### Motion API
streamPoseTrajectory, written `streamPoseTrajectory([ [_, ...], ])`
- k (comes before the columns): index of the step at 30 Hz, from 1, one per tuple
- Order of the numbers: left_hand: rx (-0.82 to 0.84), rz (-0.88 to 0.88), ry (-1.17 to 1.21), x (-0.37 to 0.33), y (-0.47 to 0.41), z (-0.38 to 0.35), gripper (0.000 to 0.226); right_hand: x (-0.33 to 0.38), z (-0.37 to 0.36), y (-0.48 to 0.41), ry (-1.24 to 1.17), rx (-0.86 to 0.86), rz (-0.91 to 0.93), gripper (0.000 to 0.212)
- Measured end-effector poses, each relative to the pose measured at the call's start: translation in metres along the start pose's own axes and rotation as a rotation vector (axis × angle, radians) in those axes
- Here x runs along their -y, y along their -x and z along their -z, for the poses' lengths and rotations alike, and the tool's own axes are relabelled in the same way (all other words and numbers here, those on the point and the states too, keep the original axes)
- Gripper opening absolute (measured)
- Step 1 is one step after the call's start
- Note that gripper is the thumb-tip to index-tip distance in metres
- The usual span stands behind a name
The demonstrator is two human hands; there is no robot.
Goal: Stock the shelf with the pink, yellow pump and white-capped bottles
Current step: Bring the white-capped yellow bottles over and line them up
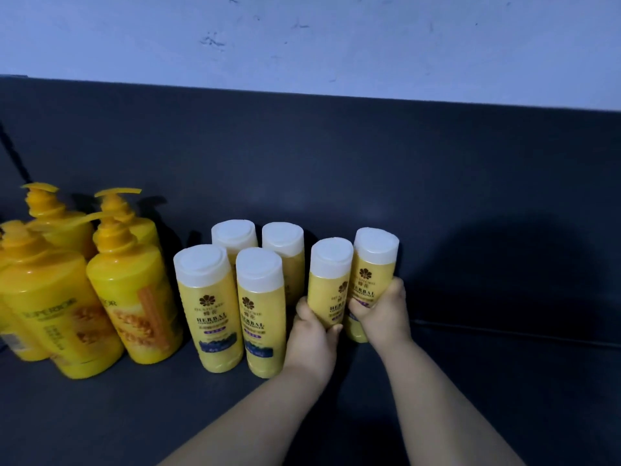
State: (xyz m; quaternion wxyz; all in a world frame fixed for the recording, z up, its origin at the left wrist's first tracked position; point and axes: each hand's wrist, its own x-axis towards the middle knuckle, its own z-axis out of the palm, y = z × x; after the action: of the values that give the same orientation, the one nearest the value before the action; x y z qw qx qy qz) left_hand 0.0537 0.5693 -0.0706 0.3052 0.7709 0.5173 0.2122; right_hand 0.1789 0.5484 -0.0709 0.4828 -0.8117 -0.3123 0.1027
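Several yellow pump bottles point(132, 297) stand grouped at the left of the dark shelf point(487, 264). To their right stand several yellow bottles with white caps point(210, 307) in two rows. My left hand point(312, 334) grips one white-capped bottle point(329, 280) around its lower body. My right hand point(379, 314) grips another white-capped bottle point(373, 267) right beside it. Both held bottles are upright and touch each other. No pink bottle is in view.
The shelf's dark back panel point(336, 156) rises behind the bottles, with a pale wall point(302, 38) above it. Bare shelf surface stretches to the right of my right hand. A dark seam point(521, 334) runs across the shelf at the right.
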Motion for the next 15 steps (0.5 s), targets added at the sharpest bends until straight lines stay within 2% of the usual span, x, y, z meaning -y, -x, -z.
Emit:
streamPoseTrajectory([
  [3,-0.008,0.033,-0.101,-0.005,-0.007,0.001,0.068,0.0,-0.001,-0.003,0.068,0.016,0.002,0.074],
  [5,0.032,0.034,-0.022,-0.006,-0.01,0.003,0.058,-0.003,-0.001,-0.003,0.1,0.037,-0.005,0.075],
  [7,0.107,0.081,-0.007,-0.003,-0.009,0.005,0.05,-0.01,0.001,0.0,0.155,0.115,-0.03,0.069],
  [10,0.22,0.156,-0.119,0.008,0.001,0.004,0.041,-0.028,0.01,0.014,0.26,0.234,-0.06,0.05],
  [15,0.378,0.026,-0.278,0.016,0.026,0.009,0.047,-0.036,0.025,0.054,0.4,0.309,-0.047,0.05],
])
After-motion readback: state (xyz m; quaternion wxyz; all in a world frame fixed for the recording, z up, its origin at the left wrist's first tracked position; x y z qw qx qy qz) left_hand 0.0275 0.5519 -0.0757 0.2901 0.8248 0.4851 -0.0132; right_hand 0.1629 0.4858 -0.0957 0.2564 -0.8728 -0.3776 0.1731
